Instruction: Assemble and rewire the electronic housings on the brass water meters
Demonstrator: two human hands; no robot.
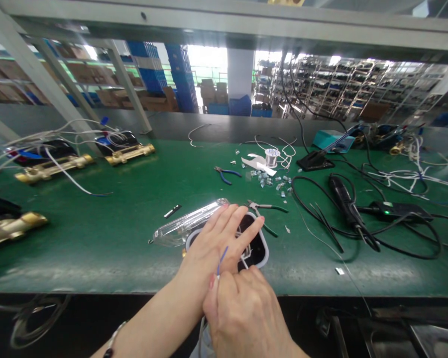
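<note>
Blue wire (221,260) (one strand) sits pinched in the right hand (242,313); open left hand (209,243) lies across one black, white-rimmed housing (257,243)

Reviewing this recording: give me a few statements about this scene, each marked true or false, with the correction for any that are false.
1. The left hand lies over a black rounded housing with a white rim. True.
2. The right hand grips green-handled pliers. False: it pinches a thin blue wire, and the pliers lie on the green work mat.
3. A clear plastic cover lies on the mat beside the housing. True.
4. Blue-handled pliers lie right of the black corded handheld tool. False: they lie to its left.
5. A dark bracelet circles the left wrist. True.
</note>
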